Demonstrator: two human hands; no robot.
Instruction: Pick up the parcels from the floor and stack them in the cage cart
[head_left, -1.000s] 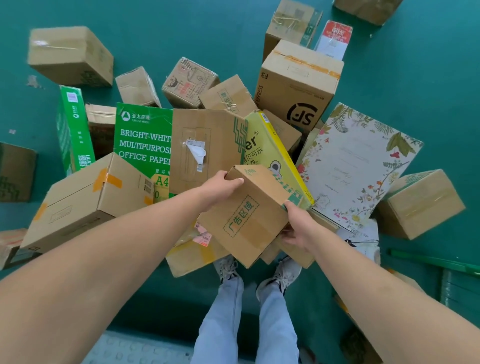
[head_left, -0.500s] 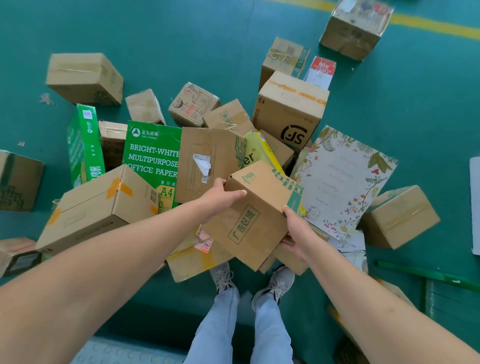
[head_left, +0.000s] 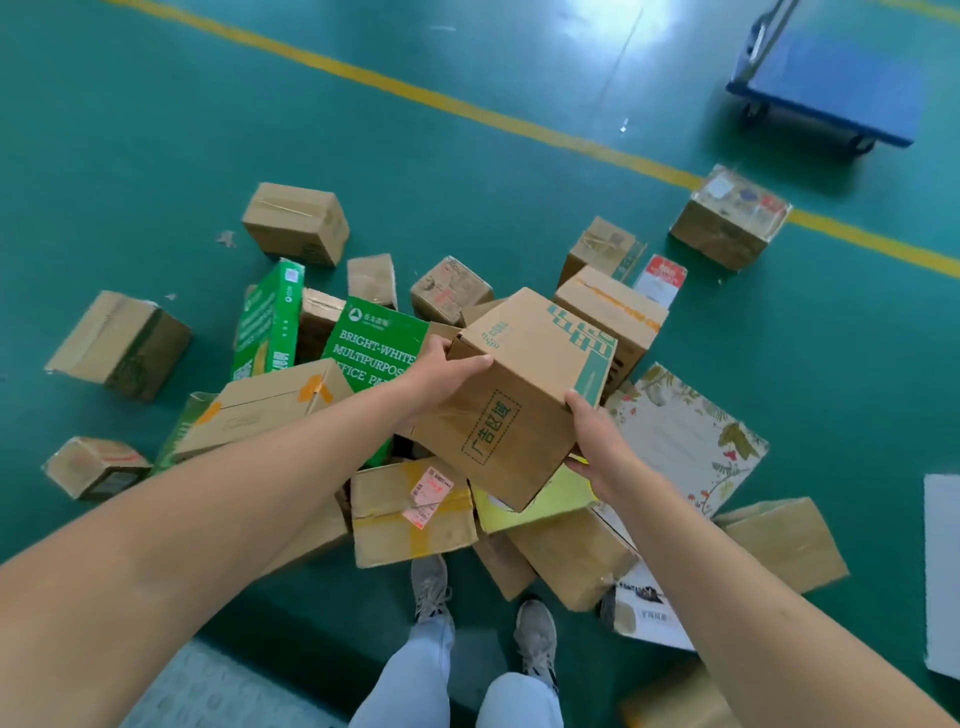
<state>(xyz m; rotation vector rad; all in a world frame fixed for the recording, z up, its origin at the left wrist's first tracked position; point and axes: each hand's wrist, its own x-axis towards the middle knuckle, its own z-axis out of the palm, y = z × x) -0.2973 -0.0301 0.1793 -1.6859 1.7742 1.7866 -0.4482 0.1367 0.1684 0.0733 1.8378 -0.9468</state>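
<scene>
Box (head_left: 519, 395) in hand above the heap: you hold a brown carton printed with green characters, tilted, clear of the pile (head_left: 415, 509) beneath it. Your left hand (head_left: 441, 371) curls over its upper left edge, thumb on top. Your right hand (head_left: 597, 441) clasps the lower right corner, fingers hidden underneath.

By the look of it, the job is barely begun. This one box is lifted; everything else lies on the green floor (head_left: 156, 156). No cage cart shows anywhere, so you cannot tell how many parcels are already stacked.

Left of the box lie a green paper carton (head_left: 374, 338), a slim green box (head_left: 267, 322) on its edge and a taped carton (head_left: 270, 400). Below the box sit a labelled carton (head_left: 410, 514) and a yellow parcel (head_left: 535, 501). Right of the box rests a flat floral package (head_left: 685, 436). Beyond the box, loose cartons scatter toward a yellow line (head_left: 467, 111), with a blue trolley (head_left: 831, 88) well apart at the far right.

Your shoes (head_left: 431, 587) stand just beside the heap's near edge, so parcels crowd your feet when you turn away.
</scene>
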